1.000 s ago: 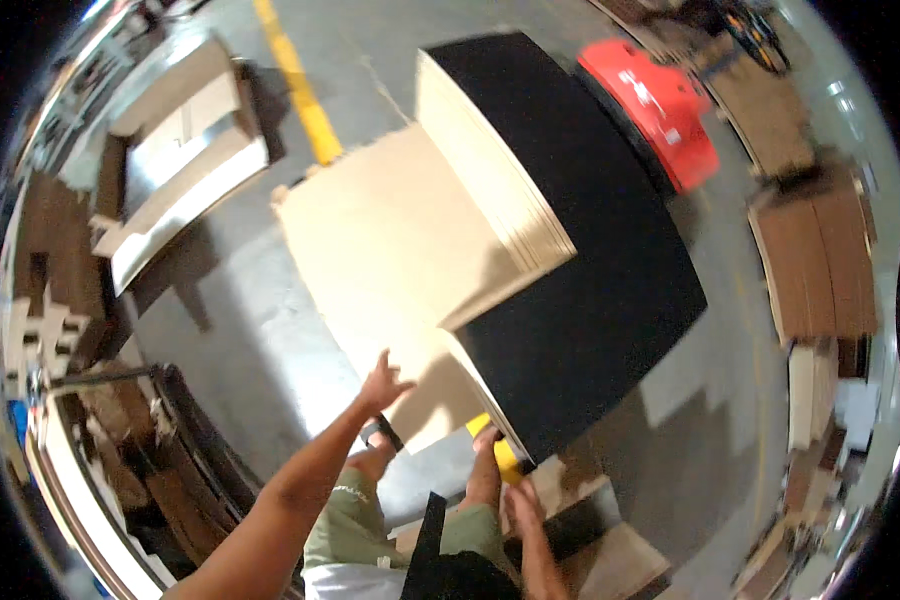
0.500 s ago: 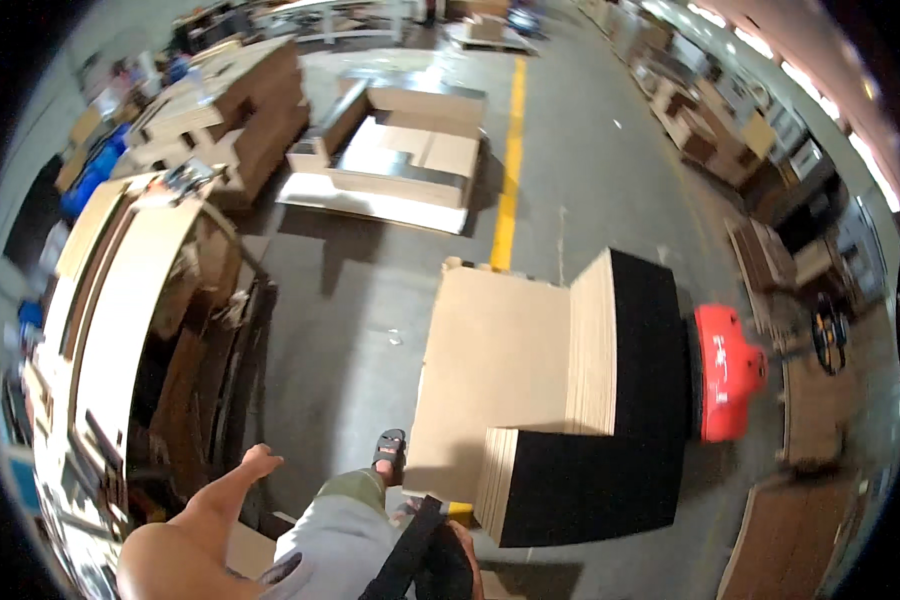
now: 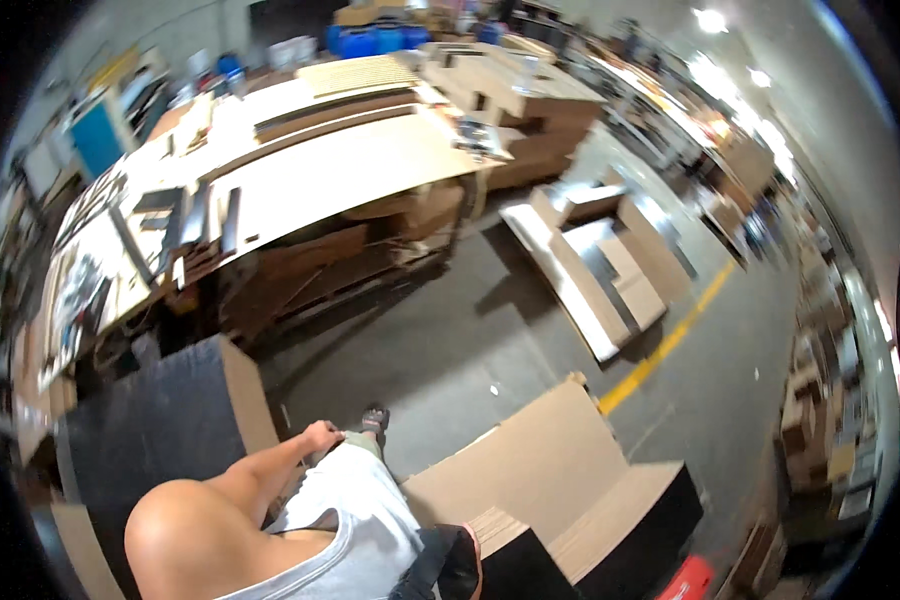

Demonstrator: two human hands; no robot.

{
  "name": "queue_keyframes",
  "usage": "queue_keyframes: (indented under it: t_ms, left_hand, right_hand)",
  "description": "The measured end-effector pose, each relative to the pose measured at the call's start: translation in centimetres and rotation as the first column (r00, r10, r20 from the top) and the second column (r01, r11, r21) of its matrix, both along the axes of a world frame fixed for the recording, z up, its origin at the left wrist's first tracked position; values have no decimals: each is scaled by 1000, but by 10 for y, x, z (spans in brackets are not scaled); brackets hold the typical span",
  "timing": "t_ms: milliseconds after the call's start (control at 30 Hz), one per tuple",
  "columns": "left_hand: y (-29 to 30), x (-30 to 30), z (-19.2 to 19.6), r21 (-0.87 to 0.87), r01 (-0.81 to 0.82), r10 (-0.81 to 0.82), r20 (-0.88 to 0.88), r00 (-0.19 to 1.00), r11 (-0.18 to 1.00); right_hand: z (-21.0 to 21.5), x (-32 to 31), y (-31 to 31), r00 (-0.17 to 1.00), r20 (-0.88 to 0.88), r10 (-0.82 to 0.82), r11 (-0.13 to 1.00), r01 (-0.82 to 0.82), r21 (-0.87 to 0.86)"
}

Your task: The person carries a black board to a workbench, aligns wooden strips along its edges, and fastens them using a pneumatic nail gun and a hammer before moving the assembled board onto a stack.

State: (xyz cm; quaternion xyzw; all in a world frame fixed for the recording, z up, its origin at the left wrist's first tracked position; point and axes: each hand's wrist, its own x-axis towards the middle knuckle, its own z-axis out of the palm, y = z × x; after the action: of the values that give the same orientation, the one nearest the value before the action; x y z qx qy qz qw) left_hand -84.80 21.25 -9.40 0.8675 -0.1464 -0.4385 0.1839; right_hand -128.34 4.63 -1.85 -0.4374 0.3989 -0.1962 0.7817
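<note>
My left hand point(image 3: 322, 437) is in front of my body at the edge of my green shorts, fingers curled in, with nothing visible in it. To its left stands a stack of dark-faced boards point(image 3: 160, 420) with a tan side. Right of my body, a stack of black-faced boards point(image 3: 530, 568) with pale edges stands beside a large tan sheet point(image 3: 515, 455). A black strap or bag point(image 3: 440, 565) hangs at my right side. My right hand does not show; that black item covers the area.
A long workbench point(image 3: 340, 150) with wood strips and dark offcuts runs along the left. An open-topped tan panel frame point(image 3: 620, 270) sits on the floor ahead, beside a yellow floor line point(image 3: 670, 345). A red machine part point(image 3: 688, 578) shows at the lower right.
My view has swung left, so the workbench fills more of it and the board stacks have shifted lower. My left hand has come in toward my shorts. My right forearm has largely left sight.
</note>
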Motion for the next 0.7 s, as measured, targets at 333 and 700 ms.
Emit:
queue_keyframes:
  t_ms: [333,700]
  left_hand:
    - [35,55,10,-102,-418,410,-91,908,903]
    - [77,167,25,-231,-800,813,-58,580,554]
  right_hand:
    - [31,194,-74,891,-88,446,895,-444,35]
    - [84,371,-138,595,-270,757,627,-778,45]
